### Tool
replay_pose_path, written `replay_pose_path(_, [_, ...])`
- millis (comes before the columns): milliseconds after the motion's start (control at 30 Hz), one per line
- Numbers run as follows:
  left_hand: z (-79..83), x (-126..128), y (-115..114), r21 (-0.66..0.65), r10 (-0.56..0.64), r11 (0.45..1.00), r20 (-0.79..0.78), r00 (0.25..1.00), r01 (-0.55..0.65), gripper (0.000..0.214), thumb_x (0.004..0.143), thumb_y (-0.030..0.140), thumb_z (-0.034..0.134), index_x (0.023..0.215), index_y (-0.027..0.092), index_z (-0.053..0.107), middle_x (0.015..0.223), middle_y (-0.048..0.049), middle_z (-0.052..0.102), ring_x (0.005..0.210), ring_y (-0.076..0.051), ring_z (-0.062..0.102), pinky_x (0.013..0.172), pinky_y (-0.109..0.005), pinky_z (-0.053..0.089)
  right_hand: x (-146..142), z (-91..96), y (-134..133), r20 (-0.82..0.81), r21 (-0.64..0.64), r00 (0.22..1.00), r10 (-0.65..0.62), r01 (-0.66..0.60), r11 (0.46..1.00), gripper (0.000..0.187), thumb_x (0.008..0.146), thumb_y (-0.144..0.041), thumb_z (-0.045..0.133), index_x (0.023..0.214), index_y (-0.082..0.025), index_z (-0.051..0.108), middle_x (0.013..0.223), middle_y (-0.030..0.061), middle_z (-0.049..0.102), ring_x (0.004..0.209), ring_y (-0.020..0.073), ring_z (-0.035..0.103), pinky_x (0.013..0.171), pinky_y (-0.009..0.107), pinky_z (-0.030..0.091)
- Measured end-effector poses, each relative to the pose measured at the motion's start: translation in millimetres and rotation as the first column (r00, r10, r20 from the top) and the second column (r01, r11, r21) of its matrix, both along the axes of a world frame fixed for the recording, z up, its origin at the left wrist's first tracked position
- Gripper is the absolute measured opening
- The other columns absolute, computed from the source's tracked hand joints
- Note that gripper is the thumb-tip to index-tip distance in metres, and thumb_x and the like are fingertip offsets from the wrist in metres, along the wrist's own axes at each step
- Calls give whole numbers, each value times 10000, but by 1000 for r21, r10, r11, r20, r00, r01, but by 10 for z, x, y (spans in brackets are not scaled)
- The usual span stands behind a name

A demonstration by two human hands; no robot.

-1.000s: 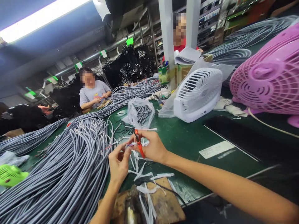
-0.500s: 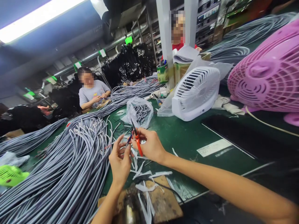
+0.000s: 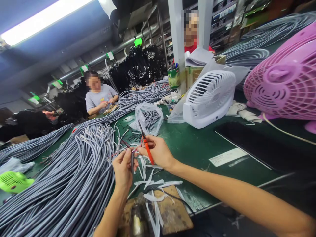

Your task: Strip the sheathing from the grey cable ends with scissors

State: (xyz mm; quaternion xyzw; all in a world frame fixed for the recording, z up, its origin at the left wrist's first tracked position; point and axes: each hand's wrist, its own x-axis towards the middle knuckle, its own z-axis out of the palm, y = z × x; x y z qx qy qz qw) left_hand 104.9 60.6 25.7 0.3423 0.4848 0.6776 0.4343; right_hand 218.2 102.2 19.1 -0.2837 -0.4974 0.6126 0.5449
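Note:
My left hand [image 3: 123, 166] pinches a grey cable [image 3: 132, 162] whose thin dark and red wires [image 3: 125, 144] fan out beyond the fingertips. Close beside it, my right hand [image 3: 158, 149] is closed around an orange-handled tool [image 3: 148, 149] with a narrow, dark pointed end aimed up and away. The thumb and forefinger of that hand also meet at the thin wires; exactly which one they pinch is hard to make out. Below both hands lie white strips [image 3: 149, 181] on the green table. A large bundle of grey cables [image 3: 74, 177] spreads to the left.
A clear plastic bag [image 3: 148, 118] of short grey tubes lies ahead. A white fan [image 3: 209, 98] and a pink fan [image 3: 281, 75] stand to the right, near a dark flat panel [image 3: 249, 144]. A wooden board [image 3: 172, 210] is at the front edge. Two people sit beyond.
My left hand has lowered slightly and turned, so the grey cable now hangs below its fingers and the wires spread outward. The orange-handled tool has shifted slightly right with my right hand.

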Motion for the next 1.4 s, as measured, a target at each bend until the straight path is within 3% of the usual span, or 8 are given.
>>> replay_pose_path(233, [1, -11, -2, -9, 3, 1000, -41, 999, -3, 386, 494, 406, 772, 578, 143, 502, 439, 51, 543, 285, -35, 424, 301, -141, 304, 11, 68, 1, -30, -122, 999, 33, -36, 992, 349, 426, -305, 760, 552, -176, 462, 458, -77, 505, 413, 70, 482, 439, 195, 395])
replay_pose_path(467, [11, -184, -61, 127, -269, 931, -395, 879, 342, 233, 671, 282, 699, 797, 174, 537, 637, 28, 632, 415, -81, 558, 441, -195, 448, 98, 90, 66, 64, -93, 996, 68, -62, 994, 362, 489, -391, 729, 584, -178, 452, 455, -67, 504, 392, 72, 460, 417, 201, 377])
replay_pose_path(567, [8, -258, -57, 262, -132, 930, -419, 898, 259, 184, 715, 250, 662, 819, 186, 524, 666, 13, 652, 403, -73, 536, 405, -180, 419, 140, 100, 43, 267, 174, 962, -59, 12, 985, 329, 584, -411, 674, 581, -180, 439, 483, -73, 441, 424, 58, 386, 429, 194, 317])
replay_pose_path(667, [8, -299, -67, 360, 27, 921, -444, 896, 151, 141, 732, 227, 646, 796, 189, 526, 661, 15, 642, 419, -62, 513, 392, -159, 385, 144, 89, -15, 428, 452, 881, -204, -13, 892, 299, 616, -348, 673, 578, -178, 430, 502, -80, 387, 468, 57, 327, 471, 192, 288])
replay_pose_path(800, [11, -302, -95, 450, 172, 885, -546, 820, 114, 74, 752, 164, 608, 769, 188, 541, 579, 51, 562, 432, -53, 493, 413, -147, 374, 102, 16, -51, 531, 614, 764, -368, -48, 788, 272, 649, -329, 664, 593, -172, 449, 574, -48, 439, 522, 77, 360, 522, 201, 299])
replay_pose_path(1200, [-57, -310, -146, 589, 420, 788, -728, 541, 181, 205, 717, -9, 495, 706, 184, 565, 655, 24, 535, 561, -90, 537, 528, -203, 436, 117, -39, -81, 646, 715, 567, -511, -214, 666, 112, 745, -241, 591, 689, -150, 555, 653, 18, 556, 596, 125, 488, 580, 221, 341])
replay_pose_path(1300, [-56, -296, -156, 579, 407, 797, -725, 555, 172, 179, 720, 11, 516, 701, 185, 557, 648, 24, 545, 573, -93, 548, 546, -205, 445, 127, -15, -99, 693, 687, 504, -516, -245, 684, 77, 726, -206, 588, 681, -143, 579, 653, 30, 594, 599, 130, 521, 563, 222, 324])
replay_pose_path(1400, [-32, -260, -146, 511, 325, 857, -643, 694, 72, 147, 722, 93, 583, 788, 202, 510, 653, 38, 569, 528, -81, 547, 509, -188, 443, 133, 21, -94, 742, 642, 451, -496, -268, 718, 102, 726, -195, 589, 645, -135, 598, 617, 33, 618, 556, 120, 526, 539, 221, 299])
